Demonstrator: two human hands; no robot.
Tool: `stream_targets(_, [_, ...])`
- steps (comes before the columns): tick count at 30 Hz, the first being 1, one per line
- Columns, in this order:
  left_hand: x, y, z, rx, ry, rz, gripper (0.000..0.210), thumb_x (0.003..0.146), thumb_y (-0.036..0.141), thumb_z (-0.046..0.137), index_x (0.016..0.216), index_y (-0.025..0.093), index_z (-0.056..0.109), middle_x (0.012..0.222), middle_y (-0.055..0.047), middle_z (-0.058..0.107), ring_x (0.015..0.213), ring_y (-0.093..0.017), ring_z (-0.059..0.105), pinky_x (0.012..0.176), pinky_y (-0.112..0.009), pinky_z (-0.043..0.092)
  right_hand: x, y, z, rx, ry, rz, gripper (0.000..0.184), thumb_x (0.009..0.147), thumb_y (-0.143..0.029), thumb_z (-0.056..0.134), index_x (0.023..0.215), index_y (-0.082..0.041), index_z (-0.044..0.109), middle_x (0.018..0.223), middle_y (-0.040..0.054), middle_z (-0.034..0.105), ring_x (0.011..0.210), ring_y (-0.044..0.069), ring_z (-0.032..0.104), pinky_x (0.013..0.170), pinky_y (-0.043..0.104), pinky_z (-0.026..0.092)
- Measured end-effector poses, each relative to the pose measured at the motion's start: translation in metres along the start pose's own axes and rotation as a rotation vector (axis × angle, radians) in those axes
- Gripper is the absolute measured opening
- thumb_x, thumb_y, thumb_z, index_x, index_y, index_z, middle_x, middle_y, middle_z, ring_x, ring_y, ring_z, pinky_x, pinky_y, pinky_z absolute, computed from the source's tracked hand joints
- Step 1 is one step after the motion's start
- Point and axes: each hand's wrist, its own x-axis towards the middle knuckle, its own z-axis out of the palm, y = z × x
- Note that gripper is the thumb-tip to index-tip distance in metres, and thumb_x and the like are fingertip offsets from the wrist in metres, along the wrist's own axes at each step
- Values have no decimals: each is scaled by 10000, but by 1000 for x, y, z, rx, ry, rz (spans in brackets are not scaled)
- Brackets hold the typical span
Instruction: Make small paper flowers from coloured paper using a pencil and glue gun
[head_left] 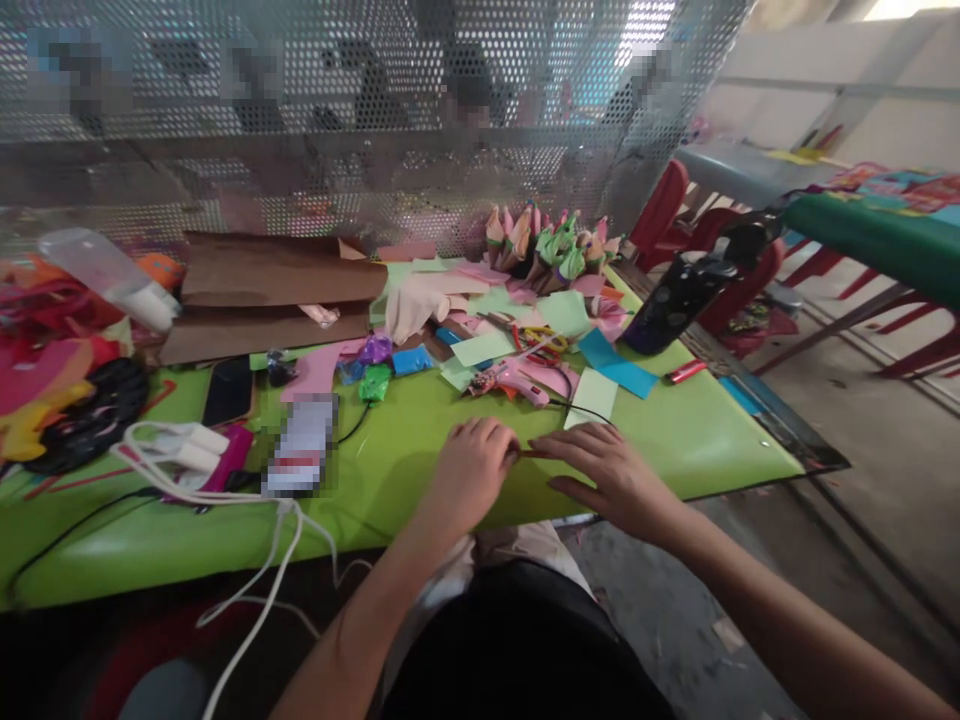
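Near the front edge of the green-covered table [397,440], my left hand [469,470] is closed, its fingers curled over and the fingertips turned towards my other hand. What it pinches, if anything, is too small to make out. My right hand [611,475] lies beside it with fingers stretched out to the left and thumb apart. A thin reddish bit shows between the fingertips of both hands, unclear in kind. Just beyond them are a pink glue gun [517,385], pale green paper [592,398] and blue paper [619,363].
A phone [304,440], a magenta power strip [232,460] and white cables are at left. Brown paper [277,275], paper flowers [562,245], yellow-handled scissors [544,340] and a dark bottle [675,300] stand or lie farther back. A perforated metal screen [375,150] rises behind.
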Motion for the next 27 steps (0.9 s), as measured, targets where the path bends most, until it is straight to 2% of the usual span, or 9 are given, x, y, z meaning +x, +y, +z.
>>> stream_targets(3, [7, 14, 0, -69, 7, 98, 54, 989, 222, 652, 1037, 205, 672, 1053, -52, 717, 1064, -242, 652, 937, -388, 481, -3, -2, 3, -16, 39, 32, 281, 1067, -290, 511, 1225, -242, 738, 909, 86, 777, 804, 244, 681, 746, 385, 562])
stream_targets(4, [10, 15, -1, -93, 16, 109, 65, 990, 237, 656, 1044, 210, 679, 1062, -49, 725, 1068, -241, 657, 939, -388, 485, -5, 2, 2, -10, 64, 53, 281, 1071, -283, 490, 1177, -247, 747, 864, 79, 766, 769, 240, 673, 722, 377, 559])
stream_targets(6, [18, 10, -3, -135, 58, 87, 106, 984, 253, 670, 1083, 221, 692, 1111, -48, 738, 1105, -243, 664, 956, -386, 495, -10, 17, -3, 6, 123, 116, 289, 1074, -303, 463, 1150, -265, 740, 917, 82, 781, 794, 249, 693, 742, 389, 569])
stream_targets(10, [35, -20, -16, -111, 188, -104, 157, 1001, 218, 622, 1137, 214, 701, 1193, -80, 738, 1157, -248, 668, 987, -376, 510, -25, 68, -17, -54, 357, 386, 287, 1018, -438, 486, 1039, -292, 732, 955, 107, 793, 880, 325, 737, 800, 469, 582])
stream_targets(12, [42, -39, -24, -40, 214, -239, 172, 1008, 204, 596, 1143, 200, 702, 1188, -95, 736, 1149, -260, 668, 978, -381, 516, -34, 95, -20, -56, 408, 561, 282, 953, -483, 507, 999, -307, 722, 919, 119, 785, 867, 349, 734, 785, 481, 576])
stream_targets(15, [51, -62, -30, 101, 216, -380, 224, 998, 206, 604, 1204, 192, 690, 1265, -114, 716, 1230, -294, 628, 1012, -416, 508, -48, 124, -16, -122, 381, 783, 341, 838, -544, 510, 962, -303, 718, 861, 132, 773, 824, 374, 715, 740, 491, 560])
stream_targets(17, [56, -73, -30, 183, 220, -409, 261, 992, 206, 606, 1240, 218, 686, 1322, -109, 697, 1293, -300, 590, 1054, -436, 492, -55, 134, -9, -175, 316, 849, 416, 769, -561, 492, 960, -278, 731, 887, 143, 774, 835, 385, 710, 761, 506, 567])
stream_targets(22, [67, -89, -23, 304, 167, -449, 335, 989, 147, 539, 1249, 262, 716, 1398, -103, 666, 1317, -296, 569, 1062, -467, 491, -66, 140, 2, -313, 270, 839, 599, 795, -657, 402, 1044, -252, 766, 1068, 178, 767, 1004, 423, 699, 916, 560, 562])
stream_targets(27, [72, -101, -27, 392, 168, -493, 367, 990, 104, 483, 1187, 251, 755, 1326, -123, 689, 1284, -294, 588, 1047, -475, 492, -69, 143, 1, -277, 194, 840, 607, 798, -675, 410, 1089, -268, 753, 1123, 190, 768, 1065, 463, 694, 936, 604, 559])
